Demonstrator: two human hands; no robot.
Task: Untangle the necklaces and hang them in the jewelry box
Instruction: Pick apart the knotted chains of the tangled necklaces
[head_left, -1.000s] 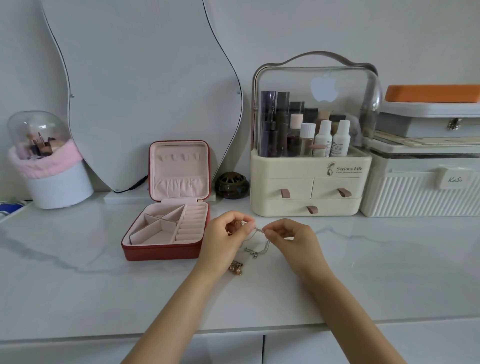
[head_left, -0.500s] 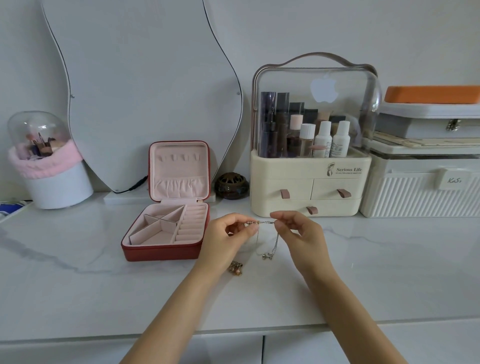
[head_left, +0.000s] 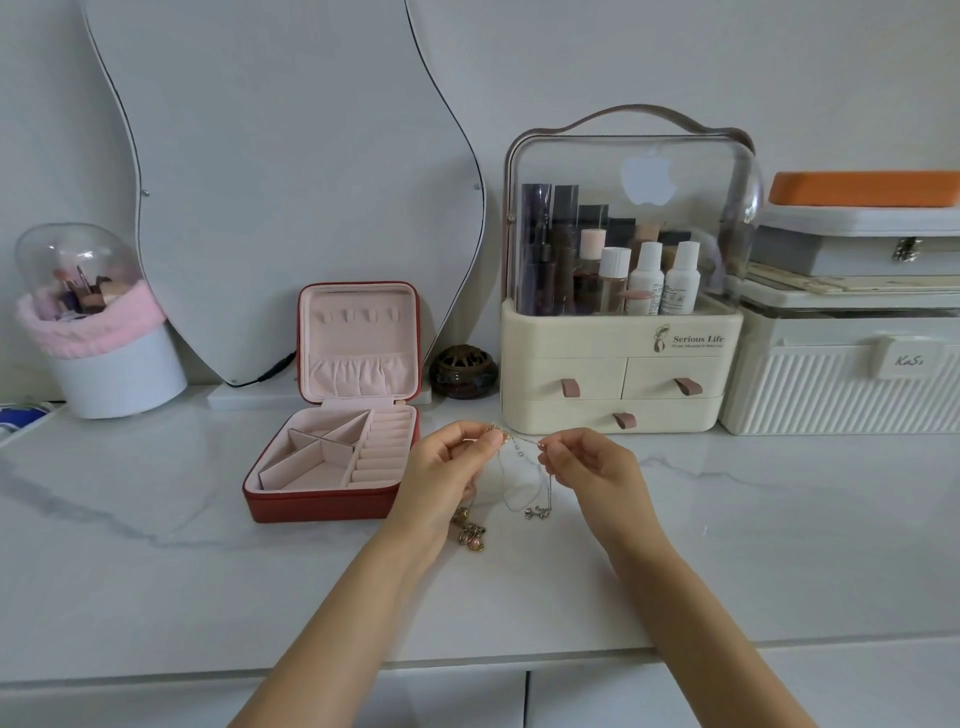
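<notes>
The left hand (head_left: 449, 470) and right hand (head_left: 592, 467) each pinch the tangled necklaces (head_left: 519, 441), stretched left-right between them above the counter, pendants hanging down; the open jewelry box (head_left: 332, 467) lies left, nearer the left hand.

- A white marble-look worktop (head_left: 156, 582) with grey veins runs along a plain pale wall (head_left: 623, 52) in soft, even light.
- A wavy mirror (head_left: 291, 171) leans on the wall, a dark cable at its base.
- Right of it stands a cream cosmetics organiser (head_left: 618, 364) with a clear lid, then stacked white cases (head_left: 852, 384).
- White cabinet fronts (head_left: 395, 701) show below the worktop's edge.
</notes>
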